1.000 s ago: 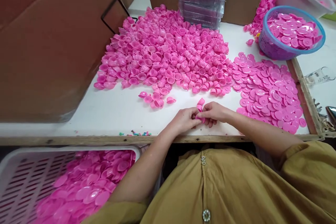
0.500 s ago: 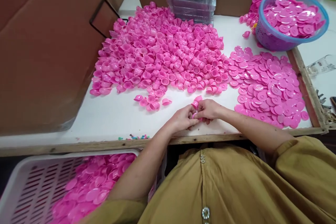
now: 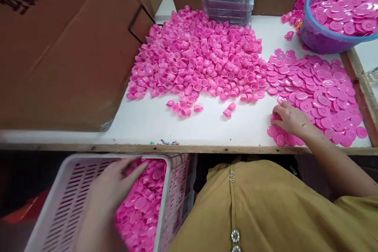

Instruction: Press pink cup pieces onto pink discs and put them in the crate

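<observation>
My right hand [image 3: 291, 119] is at the near left edge of a spread of pink toy saucers [image 3: 325, 102], its fingers curled and pinching a pink saucer [image 3: 275, 118]. Blurred by motion, my left hand [image 3: 113, 183] hangs over a white slatted basket [image 3: 167, 189] below the table edge. Its thumb and forefinger are apart, with no held piece plain to see. Pink toy pieces [image 3: 144, 201] fill that basket's right side. Two small pink cups [image 3: 228, 110] lie on the white tabletop, between my right hand and a few loose cups [image 3: 184, 108].
A large heap of pink cups [image 3: 201, 59] covers the table's middle. Behind it stands a stack of clear plastic packs [image 3: 227, 0]. A big cardboard box [image 3: 73, 55] is at the left, a blue basket [image 3: 313, 27] of saucers at the right. A wooden rim [image 3: 206, 149] edges the table.
My hands were together at the table's front; they have parted. The left moved down-left over the basket, the right moved right to the saucers. The two small cups now lie uncovered. The view shifted left.
</observation>
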{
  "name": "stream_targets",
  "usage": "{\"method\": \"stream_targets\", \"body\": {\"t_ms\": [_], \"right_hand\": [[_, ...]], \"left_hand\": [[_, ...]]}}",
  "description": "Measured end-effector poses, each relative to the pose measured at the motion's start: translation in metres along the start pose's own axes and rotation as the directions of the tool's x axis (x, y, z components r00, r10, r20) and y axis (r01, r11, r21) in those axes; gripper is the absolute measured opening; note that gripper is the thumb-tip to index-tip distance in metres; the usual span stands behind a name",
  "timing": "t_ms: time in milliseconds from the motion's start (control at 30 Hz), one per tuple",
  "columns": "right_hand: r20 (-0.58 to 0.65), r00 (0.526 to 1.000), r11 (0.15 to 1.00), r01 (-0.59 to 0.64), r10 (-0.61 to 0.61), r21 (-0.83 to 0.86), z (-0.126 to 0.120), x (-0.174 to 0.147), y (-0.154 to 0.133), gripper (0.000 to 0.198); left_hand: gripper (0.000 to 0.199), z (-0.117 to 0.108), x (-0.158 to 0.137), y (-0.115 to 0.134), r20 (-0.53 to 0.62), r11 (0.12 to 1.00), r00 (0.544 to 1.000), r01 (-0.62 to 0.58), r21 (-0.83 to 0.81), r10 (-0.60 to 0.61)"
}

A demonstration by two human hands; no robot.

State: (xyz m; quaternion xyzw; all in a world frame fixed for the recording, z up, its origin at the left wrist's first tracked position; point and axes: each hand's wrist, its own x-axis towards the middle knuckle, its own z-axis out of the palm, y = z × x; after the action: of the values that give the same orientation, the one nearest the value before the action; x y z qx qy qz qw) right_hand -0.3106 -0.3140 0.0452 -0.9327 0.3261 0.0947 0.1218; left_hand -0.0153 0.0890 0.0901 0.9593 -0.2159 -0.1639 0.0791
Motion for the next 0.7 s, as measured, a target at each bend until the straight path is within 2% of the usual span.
{"method": "stream_targets", "body": {"t_ms": [67,133,200,267,300,367,433,500,567,600,700], "right_hand": [[-0.034,0.999,0.997,0.031,-0.028,0.071,0.001,0.006,-0.005,0.012],[-0.064,0.998,0.984,0.03,-0.019,0.175,0.0,0.012,-0.012,0.009],[-0.075,0.997,0.955,-0.001,0.024,0.296,0.0,0.015,-0.017,0.007],[-0.045,0.998,0.885,-0.026,0.053,0.464,0.002,0.016,-0.021,0.008],[-0.013,0.998,0.821,-0.043,0.061,0.57,0.003,0.015,-0.024,0.009],[0.073,0.995,0.626,-0.097,0.064,0.773,0.008,0.014,-0.032,0.019],[0.148,0.988,0.412,-0.155,0.048,0.898,0.013,0.015,-0.043,0.029],[0.202,0.979,0.249,-0.198,0.008,0.948,0.018,0.017,-0.058,0.035],[0.244,0.969,0.163,-0.234,-0.043,0.958,0.021,0.022,-0.076,0.037],[0.26,0.964,0.15,-0.249,-0.06,0.957,0.022,0.025,-0.084,0.037],[0.282,0.957,0.2,-0.265,-0.064,0.943,0.026,0.036,-0.105,0.035]], "left_hand": [[0.04,0.025,0.013,0.06,-0.09,0.976,0.984,-0.163,-0.143,0.152],[0.039,0.052,0.03,0.127,-0.11,0.899,0.936,-0.352,-0.258,0.335],[0.042,0.075,0.048,0.183,-0.079,0.845,0.882,-0.469,-0.256,0.465],[0.034,0.09,0.062,0.218,-0.027,0.828,0.844,-0.531,-0.18,0.536],[0.028,0.095,0.066,0.226,0.002,0.82,0.829,-0.553,-0.147,0.559],[0.021,0.101,0.068,0.227,0.035,0.794,0.801,-0.585,-0.167,0.598],[0.025,0.104,0.064,0.216,0.027,0.754,0.785,-0.585,-0.299,0.619],[0.03,0.106,0.056,0.203,0.016,0.717,0.78,-0.567,-0.406,0.626],[0.029,0.109,0.049,0.196,-0.01,0.711,0.778,-0.579,-0.4,0.628],[0.027,0.11,0.047,0.194,-0.035,0.716,0.779,-0.593,-0.368,0.627],[0.019,0.115,0.05,0.194,-0.053,0.715,0.767,-0.618,-0.326,0.639]]}}
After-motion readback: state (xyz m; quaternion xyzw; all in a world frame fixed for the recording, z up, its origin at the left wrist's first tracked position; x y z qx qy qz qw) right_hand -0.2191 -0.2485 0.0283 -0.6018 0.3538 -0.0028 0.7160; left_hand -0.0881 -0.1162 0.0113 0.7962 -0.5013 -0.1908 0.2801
